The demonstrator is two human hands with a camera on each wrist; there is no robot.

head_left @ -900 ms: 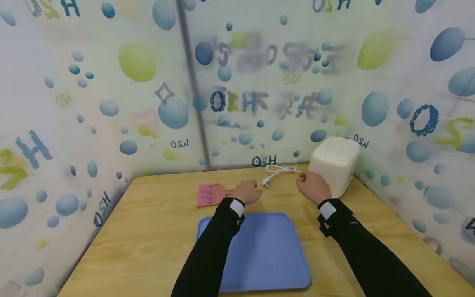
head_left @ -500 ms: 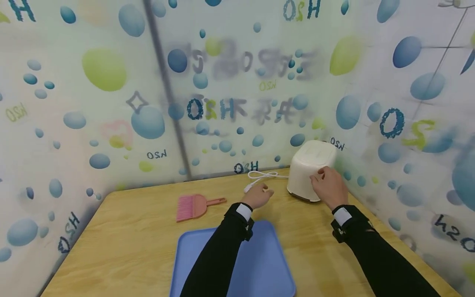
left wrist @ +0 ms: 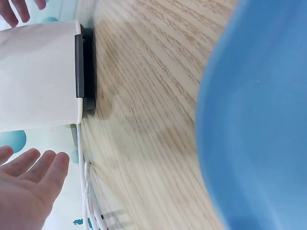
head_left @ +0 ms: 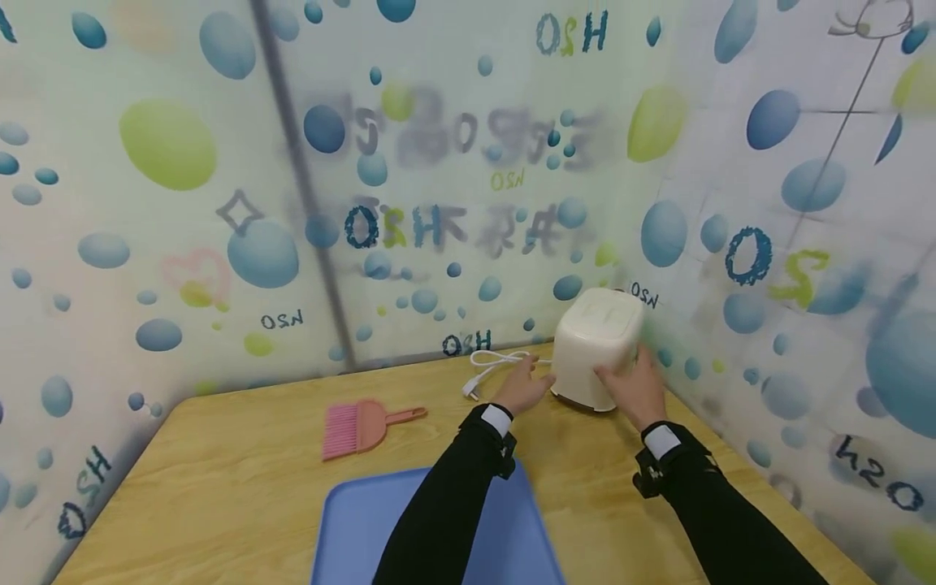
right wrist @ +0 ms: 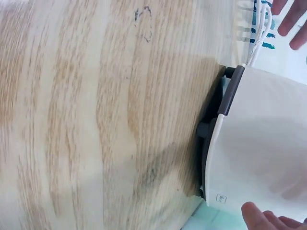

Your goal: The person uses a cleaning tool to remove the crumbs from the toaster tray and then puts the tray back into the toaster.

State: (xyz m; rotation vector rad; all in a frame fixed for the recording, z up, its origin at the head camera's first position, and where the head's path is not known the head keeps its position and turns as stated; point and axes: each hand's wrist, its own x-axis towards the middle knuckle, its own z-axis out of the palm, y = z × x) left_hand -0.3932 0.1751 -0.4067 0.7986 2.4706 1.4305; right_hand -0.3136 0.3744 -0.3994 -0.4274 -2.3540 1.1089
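A boxy cream-white appliance (head_left: 595,349) with rounded edges, a dark base and a white power cord stands upright at the table's back right. My left hand (head_left: 522,388) is by its left side, fingers extended; the left wrist view shows this hand (left wrist: 29,189) with a gap to the casing. On the other side, my right hand (head_left: 634,390) has its thumb at the front and its fingers along the right side. In the right wrist view, the right hand's fingers (right wrist: 271,220) are at the casing's edge; whether they touch it cannot be told.
The white cord and plug (head_left: 471,388) lie behind my left hand. A pink dustpan with a brush (head_left: 366,426) lies left on the wooden table (head_left: 219,487). A blue tray (head_left: 380,504) is nearest me, under my left forearm. Patterned curtains (head_left: 439,162) enclose the back and sides.
Both hands have moved toward the appliance, the left going right from near the dustpan handle. The right hand's fingers have spread apart. The head view has swung right; the appliance still stands in its place.
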